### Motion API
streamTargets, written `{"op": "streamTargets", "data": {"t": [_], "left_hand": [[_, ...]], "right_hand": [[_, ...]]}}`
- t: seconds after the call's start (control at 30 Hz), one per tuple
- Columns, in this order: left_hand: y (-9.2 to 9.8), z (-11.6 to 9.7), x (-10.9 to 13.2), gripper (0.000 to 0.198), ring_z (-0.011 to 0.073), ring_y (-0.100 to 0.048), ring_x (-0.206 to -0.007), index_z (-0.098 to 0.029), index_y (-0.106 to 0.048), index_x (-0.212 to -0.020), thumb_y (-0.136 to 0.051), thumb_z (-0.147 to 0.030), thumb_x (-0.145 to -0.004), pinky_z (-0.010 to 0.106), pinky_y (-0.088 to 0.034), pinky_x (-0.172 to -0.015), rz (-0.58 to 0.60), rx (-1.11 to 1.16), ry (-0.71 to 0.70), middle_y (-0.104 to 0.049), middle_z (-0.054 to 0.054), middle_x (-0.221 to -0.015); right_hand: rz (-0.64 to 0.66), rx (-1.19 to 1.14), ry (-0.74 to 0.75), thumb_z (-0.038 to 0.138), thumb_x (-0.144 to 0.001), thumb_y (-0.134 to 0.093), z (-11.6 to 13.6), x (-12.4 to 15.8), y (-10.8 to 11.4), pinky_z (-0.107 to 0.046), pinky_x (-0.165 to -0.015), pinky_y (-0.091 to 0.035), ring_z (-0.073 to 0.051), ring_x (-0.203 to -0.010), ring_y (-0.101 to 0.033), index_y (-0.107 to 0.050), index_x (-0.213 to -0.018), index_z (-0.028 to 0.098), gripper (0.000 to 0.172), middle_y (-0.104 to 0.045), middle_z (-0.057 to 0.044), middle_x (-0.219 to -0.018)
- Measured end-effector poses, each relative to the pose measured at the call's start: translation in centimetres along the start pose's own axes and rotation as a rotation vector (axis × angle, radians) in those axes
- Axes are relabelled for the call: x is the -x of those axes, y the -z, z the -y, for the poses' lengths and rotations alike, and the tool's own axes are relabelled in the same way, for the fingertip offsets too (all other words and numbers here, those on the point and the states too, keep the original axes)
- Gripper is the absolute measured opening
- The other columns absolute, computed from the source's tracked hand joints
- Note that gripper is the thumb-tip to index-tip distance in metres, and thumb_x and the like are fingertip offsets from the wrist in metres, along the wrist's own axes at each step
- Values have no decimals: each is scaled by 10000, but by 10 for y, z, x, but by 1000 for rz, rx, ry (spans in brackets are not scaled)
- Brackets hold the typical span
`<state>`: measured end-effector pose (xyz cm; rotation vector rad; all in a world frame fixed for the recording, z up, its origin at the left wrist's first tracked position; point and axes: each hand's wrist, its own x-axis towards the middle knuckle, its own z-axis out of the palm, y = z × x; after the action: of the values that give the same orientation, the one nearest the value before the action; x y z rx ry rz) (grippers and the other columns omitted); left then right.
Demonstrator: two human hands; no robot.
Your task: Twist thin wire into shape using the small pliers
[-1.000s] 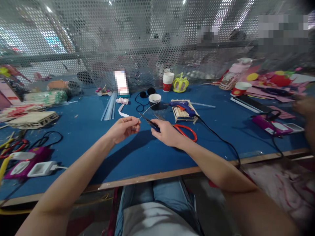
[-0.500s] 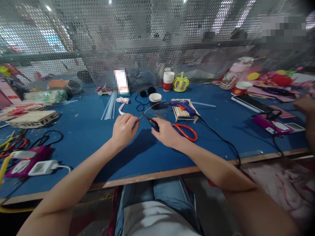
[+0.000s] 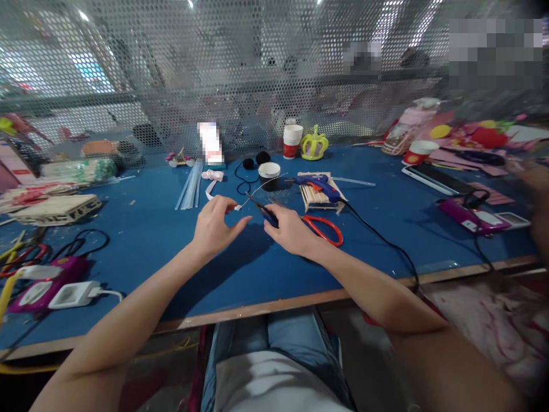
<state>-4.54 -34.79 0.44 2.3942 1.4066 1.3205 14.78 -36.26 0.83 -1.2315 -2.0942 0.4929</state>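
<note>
Head camera: holding the left forearm slanted up and inward; hovering the left hand (image 3: 213,229) over the blue table (image 3: 146,252), spreading its thumb clear of the fingers rather than clasping; not showing whether touching the lower end of the thin wire (image 3: 259,188). Seeing the wire slanting along its long axis up and rightward, curving gently before the black cup (image 3: 271,185). Pointing the dark pliers (image 3: 259,208) up and leftward, meeting or nearly meeting the wire at the tips; gripping them in the right hand (image 3: 289,229), slanting that forearm up-left, partly covering the red-handled scissors (image 3: 333,225)
</note>
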Motion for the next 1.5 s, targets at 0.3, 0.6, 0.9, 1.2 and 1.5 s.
{"op": "streamTargets", "data": {"t": [0.3,0.6,0.9,1.2,1.5], "left_hand": [[-4,2,1,114,173,-535,-714,-157,-549,-744,-471,-214,-805,298,-407,-655,-67,-312,-224,-577,68,-734],[15,4,-11,251,79,-454,-511,-157,-498,-643,-676,-334,-663,263,-400,-560,609,1145,638,-495,-16,-590],[4,-5,2,244,147,-520,-685,-166,-550,-757,-659,-372,-685,279,-407,-665,26,75,28,-558,31,-718],[4,-1,1,147,143,-523,-661,-164,-586,-738,-507,-274,-795,273,-398,-643,57,-20,14,-587,46,-694],[14,0,-10,255,84,-501,-540,-146,-500,-647,-697,-306,-671,237,-408,-547,572,1201,683,-536,1,-608]], "right_hand": [[-18,73,-10,177,-763,-482,2,0,-6,-287,-681,-399,-174,-761,-548,-544,-935,124,190,-603,-82,-844],[97,-121,51,221,-802,-450,4,2,6,-250,-639,-392,-129,-671,-534,-575,-993,138,243,-621,-37,-794],[30,-51,18,210,-783,-474,0,1,1,-262,-655,-393,-150,-723,-547,-563,-987,121,239,-617,-65,-843],[7,34,6,178,-764,-484,2,1,-3,-279,-688,-399,-163,-757,-546,-553,-980,118,235,-609,-81,-859],[104,-124,0,244,-808,-451,3,1,6,-246,-605,-384,-118,-613,-502,-585,-967,128,238,-594,-23,-735]]}}
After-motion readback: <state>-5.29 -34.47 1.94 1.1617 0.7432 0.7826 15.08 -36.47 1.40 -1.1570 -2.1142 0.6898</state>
